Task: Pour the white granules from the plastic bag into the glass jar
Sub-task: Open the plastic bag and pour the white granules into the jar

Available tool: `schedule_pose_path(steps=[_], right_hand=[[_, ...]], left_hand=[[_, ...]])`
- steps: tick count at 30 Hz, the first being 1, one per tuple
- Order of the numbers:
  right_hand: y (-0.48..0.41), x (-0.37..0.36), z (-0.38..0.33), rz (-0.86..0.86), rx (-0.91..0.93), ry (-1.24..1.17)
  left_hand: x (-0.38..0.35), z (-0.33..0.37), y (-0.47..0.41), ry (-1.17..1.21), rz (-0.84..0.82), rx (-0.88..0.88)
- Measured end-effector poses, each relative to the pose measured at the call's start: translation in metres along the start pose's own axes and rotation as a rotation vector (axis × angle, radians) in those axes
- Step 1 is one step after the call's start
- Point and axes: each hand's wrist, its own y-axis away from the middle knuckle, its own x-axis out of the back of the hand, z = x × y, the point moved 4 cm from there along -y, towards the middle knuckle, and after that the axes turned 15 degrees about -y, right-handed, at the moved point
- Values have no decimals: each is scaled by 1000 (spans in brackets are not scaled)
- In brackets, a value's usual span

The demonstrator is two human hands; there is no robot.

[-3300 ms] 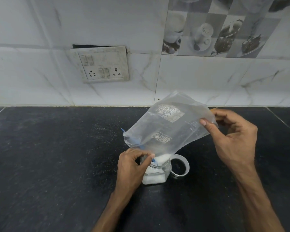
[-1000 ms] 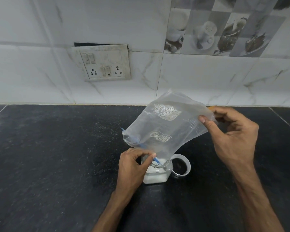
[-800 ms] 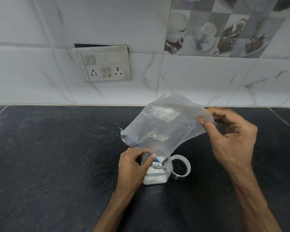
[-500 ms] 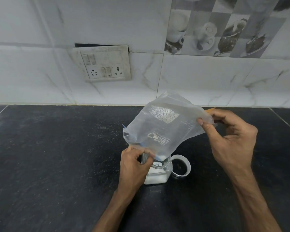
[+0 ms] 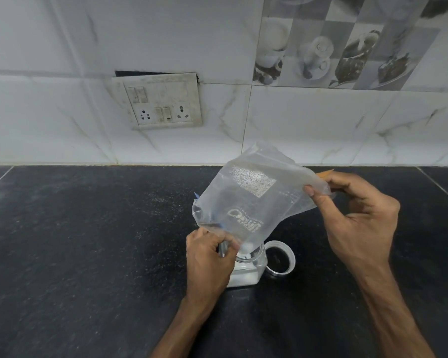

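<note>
1. Nearly emptied, the clear plastic bag (image 5: 254,202) hung tilted above the glass jar (image 5: 247,270), its lower corner dipping into the jar's mouth while its upper end rose toward the right.
2. Within the jar, white granules (image 5: 243,279) filled the lower part; a small white clump also showed at the bag's lowest corner, right at the jar's opening.
3. The jar stood upright on the black countertop (image 5: 88,254), near the middle of the view and close to the front edge of the scene.
4. The left hand (image 5: 208,259) was closed around the bag's lower edge at the jar's mouth, fingers curled tight, and it also pressed against the left side of the jar.
5. The right hand (image 5: 360,223) pinched the bag's raised upper corner between thumb and fingers, holding it higher than the jar and to its right.
6. A bit of blue showed along the bag's left edge, and an orange tip peeked out behind the right hand's fingers.
7. Just beside the jar on its right, the jar's lid (image 5: 279,259) lay on the countertop with its hollow side facing up.
8. Fine white specks were scattered on the countertop behind the jar.
9. Behind it all, a stained switch and socket plate (image 5: 163,102) sat on the white marbled wall tiles (image 5: 321,125).
</note>
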Motion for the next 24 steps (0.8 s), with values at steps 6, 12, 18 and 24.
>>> schedule_pose_path(steps=[6,12,18,24], right_hand=[[-1,-1,-4,6,23,6],[-6,-9,-15,-76,72,87],[-8,-27,-26,-171,145,136],[-7,-29,-26,-174,172,159]], left_hand=[[2,9,-3,-10,-37,-99],[-2,4,8,72,-72,-114],[-7,-8,20,41,-58,-81],[-7,-15,28,-86,-63,12]])
